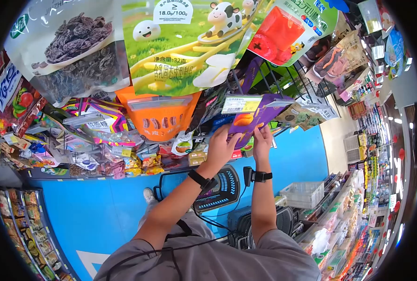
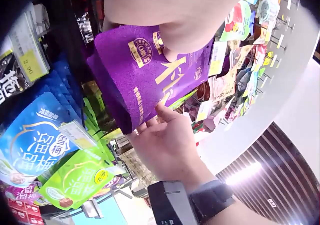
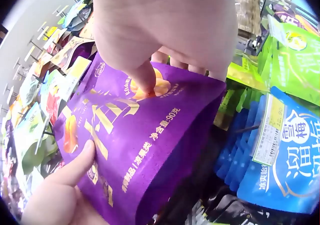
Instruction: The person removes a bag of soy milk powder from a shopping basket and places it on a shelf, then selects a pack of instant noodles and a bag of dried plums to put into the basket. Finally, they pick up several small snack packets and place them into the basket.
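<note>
Both hands hold a purple snack pouch (image 1: 248,122) with gold lettering and orange fruit pictures, in front of the display rack. In the head view my left hand (image 1: 220,149) grips its left side and my right hand (image 1: 262,139) its right side. The right wrist view shows the right hand (image 3: 165,30) with its thumb on the printed front and fingers behind the edge. The left thumb (image 3: 77,165) presses the opposite side of the front. In the left wrist view the left fingers are hidden behind the pouch. A white-and-yellow price tag (image 1: 240,105) overlaps its upper part.
Large hanging pouches, including a green cow-print one (image 1: 180,51) and a dried-fruit one (image 1: 72,51), crowd overhead. Blue pouches (image 2: 42,140) and green ones (image 2: 77,177) hang beside the purple pouch. Metal pegs project from the rack. A grey plastic crate (image 1: 302,194) stands at right.
</note>
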{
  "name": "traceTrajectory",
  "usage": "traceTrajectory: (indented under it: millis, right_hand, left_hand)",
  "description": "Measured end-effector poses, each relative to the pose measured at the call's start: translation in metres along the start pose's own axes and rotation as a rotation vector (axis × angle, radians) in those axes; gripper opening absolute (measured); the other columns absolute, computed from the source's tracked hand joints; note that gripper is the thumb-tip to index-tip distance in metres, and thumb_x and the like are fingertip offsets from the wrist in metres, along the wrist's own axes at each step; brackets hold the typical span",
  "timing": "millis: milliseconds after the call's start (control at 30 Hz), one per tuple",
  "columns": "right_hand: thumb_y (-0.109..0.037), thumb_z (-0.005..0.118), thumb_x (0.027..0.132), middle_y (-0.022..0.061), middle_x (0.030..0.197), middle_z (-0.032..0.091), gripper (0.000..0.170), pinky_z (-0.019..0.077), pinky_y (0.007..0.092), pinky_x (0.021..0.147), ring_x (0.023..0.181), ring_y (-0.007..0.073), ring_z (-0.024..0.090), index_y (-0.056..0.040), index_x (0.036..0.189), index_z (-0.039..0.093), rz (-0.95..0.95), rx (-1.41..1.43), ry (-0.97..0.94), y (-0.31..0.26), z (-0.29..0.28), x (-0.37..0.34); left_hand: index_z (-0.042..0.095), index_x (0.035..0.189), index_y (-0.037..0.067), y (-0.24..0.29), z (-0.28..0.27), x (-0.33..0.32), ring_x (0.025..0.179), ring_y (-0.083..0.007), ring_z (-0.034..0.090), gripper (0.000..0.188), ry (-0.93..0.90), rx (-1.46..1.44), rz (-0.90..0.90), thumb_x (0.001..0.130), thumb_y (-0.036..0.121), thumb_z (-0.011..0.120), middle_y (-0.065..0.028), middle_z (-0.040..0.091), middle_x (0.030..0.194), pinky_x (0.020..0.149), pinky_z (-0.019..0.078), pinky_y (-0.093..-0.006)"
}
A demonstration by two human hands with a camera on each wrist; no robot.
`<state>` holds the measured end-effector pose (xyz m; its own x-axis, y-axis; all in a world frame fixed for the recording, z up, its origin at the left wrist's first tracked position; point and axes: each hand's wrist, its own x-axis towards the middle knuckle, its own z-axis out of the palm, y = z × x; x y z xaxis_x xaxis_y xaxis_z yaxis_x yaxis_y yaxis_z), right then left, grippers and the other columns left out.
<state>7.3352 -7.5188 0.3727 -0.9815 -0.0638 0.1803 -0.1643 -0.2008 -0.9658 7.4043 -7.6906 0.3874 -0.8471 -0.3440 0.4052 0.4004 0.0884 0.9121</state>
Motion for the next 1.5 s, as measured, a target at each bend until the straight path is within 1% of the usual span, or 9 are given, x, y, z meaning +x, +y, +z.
traceTrajectory:
  millis: [200,400,500,567,900,1000,1200,1433,1500]
  right_hand:
    - [0.002,0.05,0.093,0.0065,0.113,0.061,0.026,0.0437,0.0252,0.087,0.099,0.0124,0.058,0.0024,0.118,0.05,-0.01,0.111,0.018,-0.013,0.011,0.007]
    - [0.003,0.049,0.092,0.0063,0.113,0.061,0.025,0.0436,0.0259,0.089,0.1,0.0127,0.058,0.0017,0.117,0.051,0.039,0.135,-0.049,0.005,-0.009,0.009]
    - [0.003,0.048,0.092,0.0068,0.116,0.06,0.029,0.0431,0.0258,0.09,0.102,0.0133,0.058,0.0027,0.121,0.049,0.063,0.136,-0.07,0.004,-0.007,0.009]
    - [0.004,0.047,0.091,0.0078,0.12,0.059,0.037,0.0415,0.0264,0.093,0.107,0.0144,0.056,0.0034,0.129,0.045,0.027,0.083,0.043,0.006,0.003,0.008]
    - [0.004,0.048,0.09,0.012,0.133,0.053,0.052,0.0379,0.0295,0.1,0.117,0.0174,0.052,0.0044,0.14,0.033,-0.078,0.125,0.05,-0.008,0.013,-0.005]
    - [0.004,0.047,0.09,0.0132,0.135,0.051,0.057,0.0378,0.0298,0.101,0.119,0.0182,0.051,0.0042,0.143,0.027,-0.067,0.153,0.063,-0.009,0.012,-0.005]
    - [0.004,0.046,0.091,0.0153,0.135,0.05,0.062,0.039,0.0298,0.1,0.119,0.0188,0.051,0.0031,0.147,0.019,-0.096,0.156,0.097,-0.015,0.016,-0.012]
    - [0.004,0.046,0.09,0.0153,0.131,0.053,0.063,0.042,0.0278,0.096,0.111,0.0161,0.055,0.0022,0.147,0.019,-0.148,0.082,0.063,-0.023,0.016,-0.023]
    - [0.005,0.046,0.09,0.0136,0.128,0.055,0.063,0.042,0.0266,0.094,0.109,0.0135,0.055,0.0015,0.147,0.02,-0.137,0.06,0.111,-0.026,0.019,-0.026]
  left_hand:
    - [0.06,0.102,-0.002,0.011,0.002,0.008,0.086,-0.0377,0.061,0.026,0.005,0.107,0.11,0.084,0.015,0.066,-0.0185,0.063,0.094,0.075,0.0486,-0.0401]
    - [0.059,0.101,-0.002,0.012,0.006,0.003,0.086,-0.0387,0.06,0.025,-0.022,0.105,0.094,0.085,0.016,0.066,-0.0185,0.062,0.094,0.074,0.048,-0.0418]
    - [0.059,0.101,-0.002,0.008,0.009,0.004,0.085,-0.0386,0.06,0.024,-0.005,0.086,0.071,0.085,0.016,0.065,-0.0184,0.062,0.093,0.074,0.0479,-0.0415]
    - [0.059,0.101,-0.002,0.006,0.008,0.005,0.084,-0.0384,0.06,0.024,0.001,0.11,0.0,0.085,0.015,0.065,-0.0182,0.062,0.092,0.073,0.0479,-0.041]
    - [0.06,0.1,-0.003,0.016,0.007,-0.002,0.081,-0.0369,0.06,0.024,0.04,0.073,0.085,0.084,0.014,0.065,-0.0174,0.062,0.089,0.071,0.0482,-0.0394]
    - [0.061,0.102,-0.002,0.019,0.009,0.0,0.086,-0.0368,0.059,0.024,0.02,0.084,0.097,0.083,0.013,0.065,-0.0171,0.063,0.096,0.076,0.0479,-0.041]
    - [0.061,0.097,-0.003,0.025,0.013,-0.002,0.082,-0.0359,0.06,0.021,0.028,0.072,0.107,0.084,0.013,0.065,-0.0175,0.062,0.09,0.072,0.0474,-0.0394]
    - [0.061,0.097,-0.003,0.033,0.011,-0.008,0.08,-0.0358,0.06,0.021,0.013,0.013,0.052,0.085,0.014,0.065,-0.0173,0.062,0.088,0.071,0.0481,-0.0386]
    - [0.061,0.096,-0.003,0.034,0.01,-0.008,0.079,-0.0359,0.06,0.021,0.007,0.018,0.056,0.085,0.014,0.065,-0.0175,0.062,0.088,0.07,0.0481,-0.0389]
